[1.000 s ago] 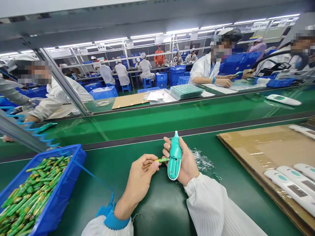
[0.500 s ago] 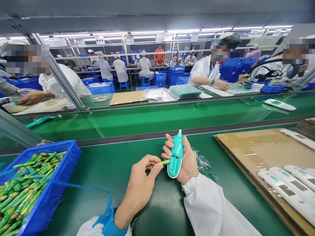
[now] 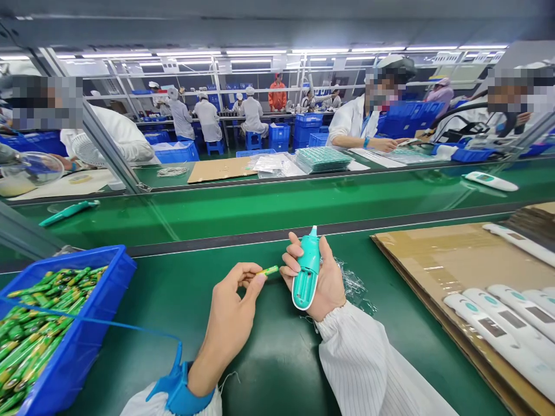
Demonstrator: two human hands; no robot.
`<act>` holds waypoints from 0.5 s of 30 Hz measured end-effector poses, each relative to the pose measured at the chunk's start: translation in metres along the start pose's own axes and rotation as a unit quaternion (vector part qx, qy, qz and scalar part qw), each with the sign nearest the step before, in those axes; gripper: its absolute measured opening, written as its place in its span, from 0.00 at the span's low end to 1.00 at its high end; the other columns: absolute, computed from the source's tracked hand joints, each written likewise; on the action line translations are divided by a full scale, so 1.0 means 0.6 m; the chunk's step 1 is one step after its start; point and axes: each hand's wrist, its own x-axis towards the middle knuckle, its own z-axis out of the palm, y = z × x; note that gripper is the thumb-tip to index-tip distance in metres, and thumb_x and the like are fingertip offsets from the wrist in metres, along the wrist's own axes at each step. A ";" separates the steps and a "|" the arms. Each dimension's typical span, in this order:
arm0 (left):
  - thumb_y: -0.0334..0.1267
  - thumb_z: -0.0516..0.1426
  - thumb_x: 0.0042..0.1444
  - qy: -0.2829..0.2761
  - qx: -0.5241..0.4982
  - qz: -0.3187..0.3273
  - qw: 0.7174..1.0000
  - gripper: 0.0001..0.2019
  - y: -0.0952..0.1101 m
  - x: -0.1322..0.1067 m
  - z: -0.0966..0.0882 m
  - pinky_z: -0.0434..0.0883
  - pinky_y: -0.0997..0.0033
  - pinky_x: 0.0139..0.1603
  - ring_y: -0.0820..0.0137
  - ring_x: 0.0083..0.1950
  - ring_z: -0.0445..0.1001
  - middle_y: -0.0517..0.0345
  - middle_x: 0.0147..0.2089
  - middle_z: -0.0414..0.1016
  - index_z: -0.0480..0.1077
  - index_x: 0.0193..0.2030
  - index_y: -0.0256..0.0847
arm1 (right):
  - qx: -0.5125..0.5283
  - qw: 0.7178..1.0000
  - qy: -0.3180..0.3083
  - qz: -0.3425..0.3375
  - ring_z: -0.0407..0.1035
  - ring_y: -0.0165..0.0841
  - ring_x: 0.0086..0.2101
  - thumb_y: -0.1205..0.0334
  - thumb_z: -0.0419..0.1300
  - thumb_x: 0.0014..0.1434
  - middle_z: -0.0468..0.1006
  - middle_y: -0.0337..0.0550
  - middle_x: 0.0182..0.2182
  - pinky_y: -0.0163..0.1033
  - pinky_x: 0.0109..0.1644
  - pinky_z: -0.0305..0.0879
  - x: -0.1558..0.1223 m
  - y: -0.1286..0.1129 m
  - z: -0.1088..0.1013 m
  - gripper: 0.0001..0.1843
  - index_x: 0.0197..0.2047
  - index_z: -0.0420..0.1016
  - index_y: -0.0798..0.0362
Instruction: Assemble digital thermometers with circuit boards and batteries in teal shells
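My right hand (image 3: 323,283) grips a teal thermometer-like device (image 3: 307,270), its open battery slot facing me and its white tip pointing away. My left hand (image 3: 232,309) pinches a small green battery (image 3: 267,270) between thumb and fingers, a short gap left of the device. A blue wrist strap (image 3: 180,384) with a coiled cord sits on my left wrist. Both hands hover over the green table (image 3: 182,289).
A blue bin (image 3: 93,323) full of green batteries stands at the left. Crumpled clear plastic (image 3: 358,286) lies right of my hands. Cardboard (image 3: 433,254) at the right carries several white devices (image 3: 498,329). Beyond runs a green conveyor (image 3: 277,205), with people in white coats opposite.
The battery was at the device's slot; now my left hand has drawn it a little to the left, away from the device. The view shifted slightly.
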 end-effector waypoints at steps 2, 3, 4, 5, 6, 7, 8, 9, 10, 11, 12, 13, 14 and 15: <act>0.40 0.55 0.64 0.028 0.121 0.028 0.992 0.06 -0.009 0.004 -0.007 0.67 0.63 0.44 0.65 0.41 0.71 0.58 0.39 0.76 0.72 0.40 0.43 | 0.004 1.000 0.003 0.001 0.54 0.23 0.25 0.43 0.49 0.67 0.63 0.36 0.29 0.32 0.28 0.56 -0.001 -0.001 0.000 0.24 0.53 0.66 0.54; 0.37 0.55 0.64 0.032 0.191 0.040 0.980 0.06 -0.016 0.006 -0.010 0.66 0.61 0.44 0.63 0.41 0.70 0.57 0.38 0.76 0.72 0.38 0.42 | 0.004 1.000 0.004 0.001 0.54 0.23 0.25 0.43 0.49 0.67 0.63 0.36 0.29 0.32 0.29 0.57 -0.001 -0.001 0.000 0.23 0.52 0.66 0.54; 0.35 0.54 0.63 0.030 0.256 0.049 0.965 0.06 -0.023 0.008 -0.012 0.65 0.59 0.44 0.61 0.41 0.70 0.55 0.38 0.76 0.72 0.37 0.42 | 0.002 1.000 0.004 0.000 0.54 0.24 0.25 0.44 0.49 0.66 0.63 0.36 0.29 0.32 0.29 0.57 -0.001 -0.001 0.000 0.23 0.52 0.66 0.54; 0.32 0.54 0.63 0.024 0.307 0.056 0.950 0.06 -0.030 0.009 -0.013 0.64 0.58 0.44 0.59 0.42 0.69 0.54 0.39 0.76 0.72 0.36 0.41 | -0.001 1.000 0.003 -0.002 0.55 0.24 0.26 0.44 0.50 0.66 0.63 0.36 0.29 0.33 0.29 0.57 -0.001 -0.001 -0.001 0.23 0.51 0.66 0.54; 0.31 0.54 0.62 0.019 0.342 0.061 0.937 0.06 -0.037 0.010 -0.013 0.64 0.57 0.44 0.58 0.42 0.69 0.53 0.39 0.76 0.72 0.36 0.41 | -0.005 1.000 0.003 -0.003 0.55 0.24 0.26 0.44 0.50 0.66 0.63 0.36 0.29 0.33 0.29 0.57 -0.001 -0.001 -0.001 0.22 0.51 0.66 0.54; 0.30 0.54 0.62 0.016 0.361 0.065 0.930 0.06 -0.043 0.011 -0.012 0.64 0.57 0.43 0.58 0.42 0.69 0.53 0.40 0.76 0.72 0.36 0.41 | -0.009 1.000 0.002 -0.004 0.55 0.24 0.26 0.44 0.50 0.66 0.63 0.36 0.29 0.33 0.29 0.57 -0.001 0.000 0.000 0.22 0.51 0.66 0.53; 0.30 0.55 0.62 0.017 0.368 0.069 0.927 0.05 -0.047 0.011 -0.011 0.64 0.57 0.43 0.58 0.43 0.69 0.53 0.41 0.76 0.72 0.37 0.40 | -0.014 1.000 0.001 -0.005 0.55 0.24 0.26 0.44 0.51 0.66 0.63 0.36 0.29 0.33 0.29 0.56 -0.001 0.000 0.000 0.22 0.51 0.66 0.53; 0.30 0.55 0.61 0.022 0.368 0.073 0.927 0.05 -0.050 0.011 -0.010 0.65 0.57 0.44 0.58 0.43 0.70 0.52 0.42 0.76 0.72 0.38 0.40 | -0.019 1.000 0.002 -0.006 0.55 0.24 0.26 0.44 0.51 0.66 0.63 0.36 0.29 0.33 0.29 0.56 -0.001 0.001 0.001 0.22 0.51 0.66 0.53; 0.30 0.56 0.61 0.029 0.365 0.077 0.928 0.04 -0.050 0.011 -0.009 0.65 0.57 0.44 0.57 0.44 0.70 0.52 0.42 0.76 0.72 0.38 0.40 | -0.024 1.000 0.003 -0.007 0.54 0.24 0.25 0.43 0.51 0.66 0.63 0.36 0.29 0.33 0.29 0.56 -0.001 0.001 0.002 0.22 0.51 0.66 0.53; 0.30 0.56 0.61 0.038 0.356 0.082 0.930 0.04 -0.049 0.010 -0.007 0.65 0.57 0.45 0.57 0.45 0.70 0.52 0.43 0.76 0.72 0.39 0.40 | -0.030 1.000 0.004 -0.009 0.54 0.24 0.25 0.43 0.51 0.66 0.63 0.36 0.29 0.33 0.29 0.56 -0.001 0.001 0.003 0.23 0.51 0.66 0.54; 0.30 0.56 0.61 0.046 0.342 0.088 0.934 0.04 -0.046 0.009 -0.005 0.65 0.58 0.45 0.58 0.45 0.71 0.52 0.43 0.76 0.72 0.39 0.40 | -0.036 0.999 0.006 -0.011 0.54 0.23 0.25 0.43 0.50 0.66 0.63 0.36 0.29 0.32 0.28 0.55 -0.002 0.002 0.004 0.23 0.51 0.66 0.54; 0.30 0.55 0.61 0.052 0.323 0.095 0.940 0.04 -0.041 0.007 -0.003 0.65 0.58 0.46 0.58 0.46 0.71 0.52 0.43 0.76 0.72 0.39 0.40 | -0.042 0.999 0.008 -0.014 0.55 0.23 0.25 0.43 0.50 0.66 0.63 0.36 0.29 0.32 0.28 0.55 -0.002 0.002 0.005 0.23 0.51 0.67 0.54; 0.31 0.55 0.62 0.055 0.297 0.103 0.948 0.04 -0.034 0.005 -0.001 0.65 0.58 0.47 0.59 0.45 0.71 0.53 0.43 0.76 0.71 0.39 0.40 | -0.048 0.999 0.009 -0.016 0.55 0.23 0.25 0.43 0.50 0.66 0.63 0.36 0.29 0.32 0.28 0.55 -0.003 0.003 0.006 0.23 0.51 0.67 0.54; 0.32 0.54 0.63 0.052 0.265 0.110 0.956 0.05 -0.026 0.003 0.002 0.65 0.59 0.47 0.61 0.45 0.71 0.54 0.42 0.76 0.71 0.38 0.41 | -0.054 0.998 0.009 -0.018 0.55 0.23 0.25 0.43 0.50 0.66 0.63 0.36 0.29 0.32 0.28 0.55 -0.003 0.003 0.007 0.24 0.51 0.67 0.54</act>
